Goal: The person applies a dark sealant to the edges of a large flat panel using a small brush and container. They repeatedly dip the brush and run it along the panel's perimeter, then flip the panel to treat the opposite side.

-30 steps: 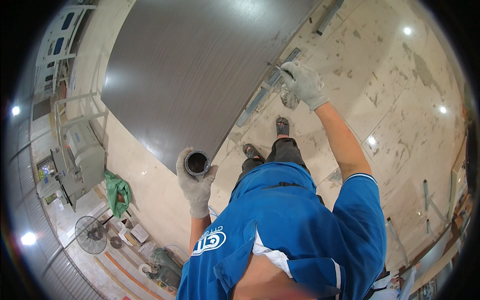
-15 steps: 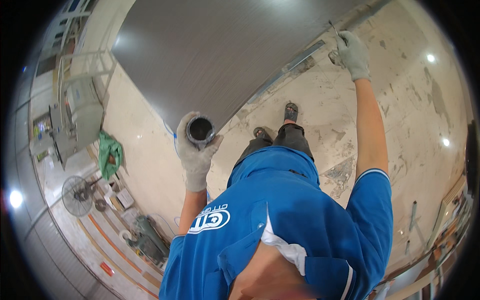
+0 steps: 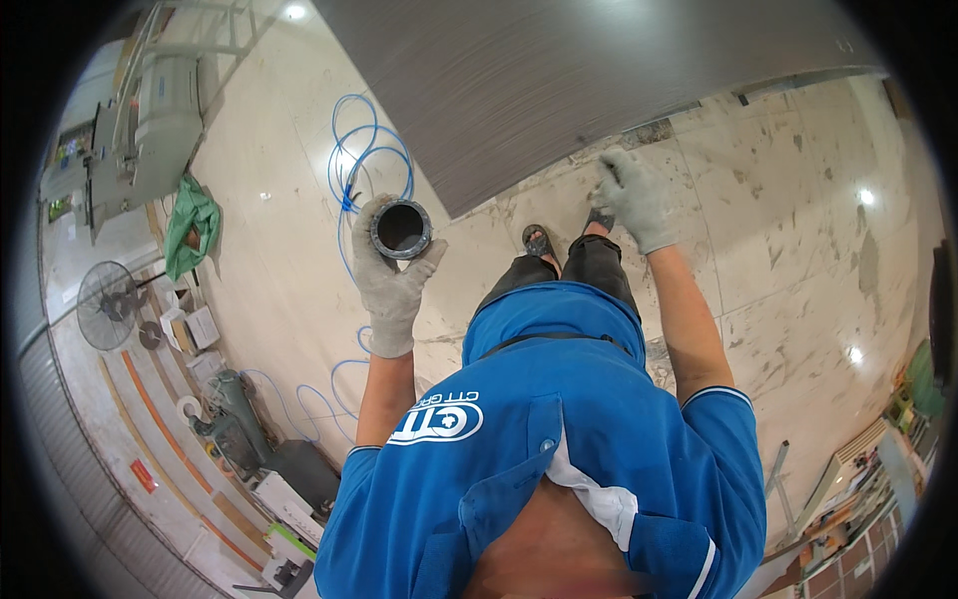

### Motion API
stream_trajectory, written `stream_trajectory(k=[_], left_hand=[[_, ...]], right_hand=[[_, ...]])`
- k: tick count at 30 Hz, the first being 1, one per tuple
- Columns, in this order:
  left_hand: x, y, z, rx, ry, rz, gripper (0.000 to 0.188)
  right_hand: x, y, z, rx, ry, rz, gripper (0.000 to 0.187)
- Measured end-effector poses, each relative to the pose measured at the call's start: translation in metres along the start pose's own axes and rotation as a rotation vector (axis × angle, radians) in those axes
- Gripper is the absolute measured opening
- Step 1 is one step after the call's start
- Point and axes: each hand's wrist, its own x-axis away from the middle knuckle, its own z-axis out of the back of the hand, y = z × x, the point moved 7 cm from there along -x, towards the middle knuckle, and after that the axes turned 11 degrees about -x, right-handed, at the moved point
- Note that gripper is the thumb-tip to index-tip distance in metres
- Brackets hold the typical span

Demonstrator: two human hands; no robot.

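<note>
My gloved left hand (image 3: pixel 387 295) is wrapped round an open dark can (image 3: pixel 402 229), its round mouth facing up; the inside looks dark. Further forward and to the right, my gloved right hand (image 3: pixel 637 200) is closed, close to the edge of a large dark grey panel (image 3: pixel 559 90) with a fine streaky grain. The thin, dark-tipped tool in it, like a small brush, is mostly hidden by the fingers now; it showed plainly half a second ago.
A blue hose (image 3: pixel 371 155) lies coiled on the pale, stained floor (image 3: pixel 788 230) left of the panel. Further left are a green bag (image 3: pixel 192 228), a standing fan (image 3: pixel 107 304) and tanks (image 3: pixel 239 409). Stacked materials (image 3: pixel 858 499) lie at the right.
My right hand has drawn back toward me and to the left. In view, the panel has shifted up and right, uncovering the hose coil. My left hand still holds the can.
</note>
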Motion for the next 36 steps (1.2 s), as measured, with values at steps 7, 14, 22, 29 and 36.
stream_trajectory(k=[7,14,22,29,36], left_hand=[[0.035,-0.045,0.053,0.077,0.053,0.122,0.080],[0.050,-0.057,0.076,0.102,0.150,0.094,0.076],[0.034,-0.041,0.046,0.132,0.123,0.078,0.075],[-0.008,0.012,-0.041,0.152,0.009,0.071,0.076],[-0.046,0.098,-0.183,0.152,-0.082,0.075,0.076]], right_hand=[[0.044,-0.115,-0.125,-0.132,-0.383,0.342,0.013],[-0.031,-0.182,-0.128,0.119,-0.049,0.618,0.016],[-0.052,-0.114,-0.120,0.409,-0.154,0.568,0.014],[-0.126,-0.009,0.026,0.570,0.020,0.306,0.018],[-0.198,0.154,0.290,0.583,0.404,0.115,0.022]])
